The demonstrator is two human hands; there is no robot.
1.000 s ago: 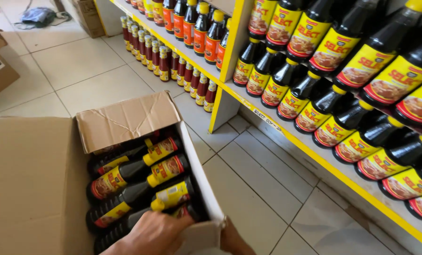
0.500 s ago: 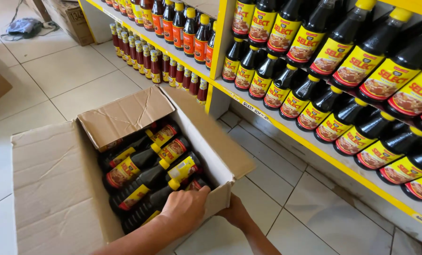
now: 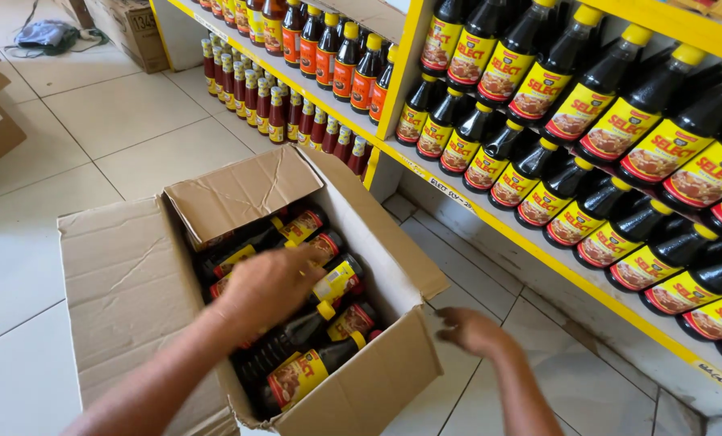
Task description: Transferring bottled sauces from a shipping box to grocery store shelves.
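While my left hand point(image 3: 268, 287) reaches down into the open cardboard box point(image 3: 127, 282) on the floor, its grip spreads open over the dark sauce bottles point(image 3: 328, 323) packed inside, resting on them but not yet closed round any one. I see the bottles lying on their sides in a row, long axes running from lower left to upper right, yellow caps pointing toward the shelf side of the box. I judge them fairly heavy for their size, full of dark liquid, with stiff walls; whether glass or plastic I cannot tell. The glossy body and label look slippery, so I would take one round the middle of the body, or at the narrower neck just below the cap, where fingers can lock.

Further right, my right hand point(image 3: 470, 329) hangs just outside the box's near corner flap, fingers loosely curled and holding nothing, above the tiled floor point(image 3: 94, 121). Beyond it the yellow shelf point(image 3: 538, 262) carries more bottles of the same kind, leaning in tilted rows with caps pointing up and away.
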